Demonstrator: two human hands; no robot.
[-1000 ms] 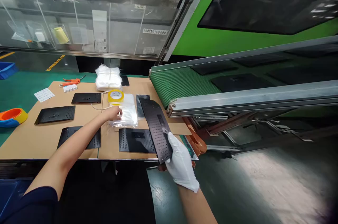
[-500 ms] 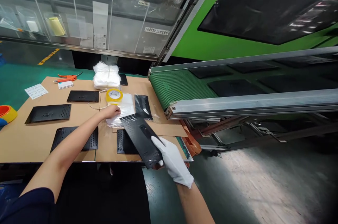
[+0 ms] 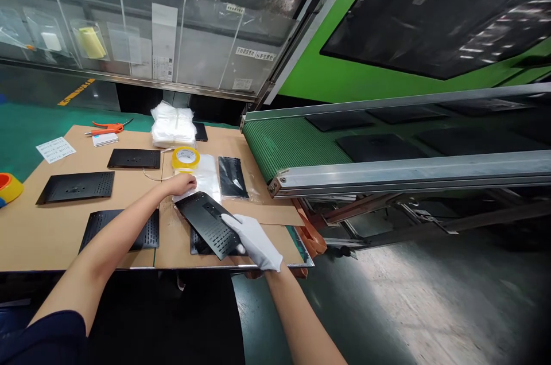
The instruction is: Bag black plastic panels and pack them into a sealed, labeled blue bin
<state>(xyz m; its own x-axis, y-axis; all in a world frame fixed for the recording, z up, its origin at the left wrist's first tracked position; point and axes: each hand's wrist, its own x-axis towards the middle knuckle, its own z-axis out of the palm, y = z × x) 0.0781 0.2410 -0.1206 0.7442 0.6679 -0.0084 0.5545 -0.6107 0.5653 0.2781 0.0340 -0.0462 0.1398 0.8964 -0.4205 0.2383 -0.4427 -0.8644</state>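
Note:
My right hand (image 3: pixel 255 239), in a white glove, grips a black perforated plastic panel (image 3: pixel 209 220) by its right edge. The panel is tilted above the front of the table, its far left corner over a flat stack of clear plastic bags (image 3: pixel 207 173). My bare left hand (image 3: pixel 184 183) is closed at the left side of that stack, its fingers pinching at a bag. Just beyond it, a roll of yellow tape (image 3: pixel 186 157) lies on the bags. Partly hidden under the held panel is another black panel (image 3: pixel 197 244). A bagged black piece (image 3: pixel 231 177) lies to the right.
More black panels (image 3: pixel 75 186) lie on the cardboard-covered table (image 3: pixel 38 239). Behind are a bundle of white bags (image 3: pixel 173 127), an orange air gun (image 3: pixel 107 128) and a label sheet (image 3: pixel 55 150). A green conveyor (image 3: pixel 284 147) carrying black panels borders the right side.
My right hand has moved left and slightly up with the black panel, turning it so that it lies flatter. My left hand has stayed at the bag stack.

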